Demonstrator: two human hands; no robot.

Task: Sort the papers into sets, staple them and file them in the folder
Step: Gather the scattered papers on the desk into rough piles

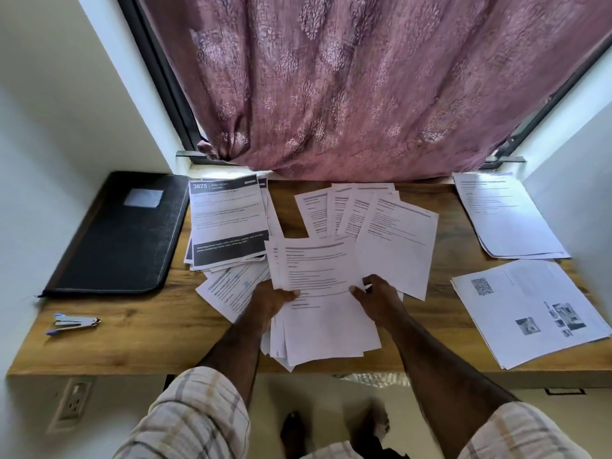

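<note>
This looks like a room in a home, used as a small study corner. A narrow wood-grain desk (109, 346) sits in a white-walled alcove under a dark-framed window (159, 74) hung with a patterned mauve fabric curtain (364, 87). A white wall socket (71, 404) sits below it, above a pale tiled floor (318, 395).

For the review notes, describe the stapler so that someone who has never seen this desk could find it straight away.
Start at the wooden desk and go to its left end, where a black folder lies closed. The stapler lies on bare wood just in front of that folder, near the desk's front edge. It is the only small metal thing there, silver with blue-purple trim, apart from all the paper stacks.
</note>
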